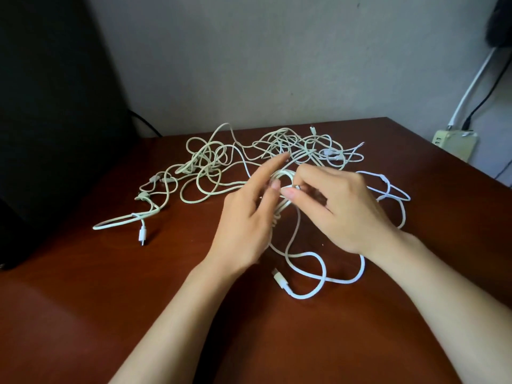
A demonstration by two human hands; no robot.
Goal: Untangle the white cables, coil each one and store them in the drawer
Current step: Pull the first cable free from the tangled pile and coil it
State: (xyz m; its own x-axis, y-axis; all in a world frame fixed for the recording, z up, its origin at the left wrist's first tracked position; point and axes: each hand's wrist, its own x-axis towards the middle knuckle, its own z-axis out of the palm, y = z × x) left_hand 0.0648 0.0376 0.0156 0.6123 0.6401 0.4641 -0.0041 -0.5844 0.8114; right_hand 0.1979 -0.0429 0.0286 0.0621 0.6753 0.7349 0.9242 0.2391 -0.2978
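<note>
The white cables (249,159) are spread in one loose tangle across the far half of the tabletop (83,314), with a brighter white cable (310,261) looped nearer the person, its plug (279,279) lying flat. The cords are judged light, limp and a little springy, so loops are likely to slide and drag neighbours along when pulled; hold is best taken at a plug end or just behind it, and the cord fed back through each crossing. The right hand (340,206) is pinched shut on a connector end of the brighter cable, while the left hand (249,217) is held with fingers spread, strands passing across its palm side; whether they are gripped cannot be told. Ample bare tabletop is left in front for coiling. The right edge runs close to the outer loops (393,189), and a dark block (41,134) crowds the left. No drawer is seen.
</note>
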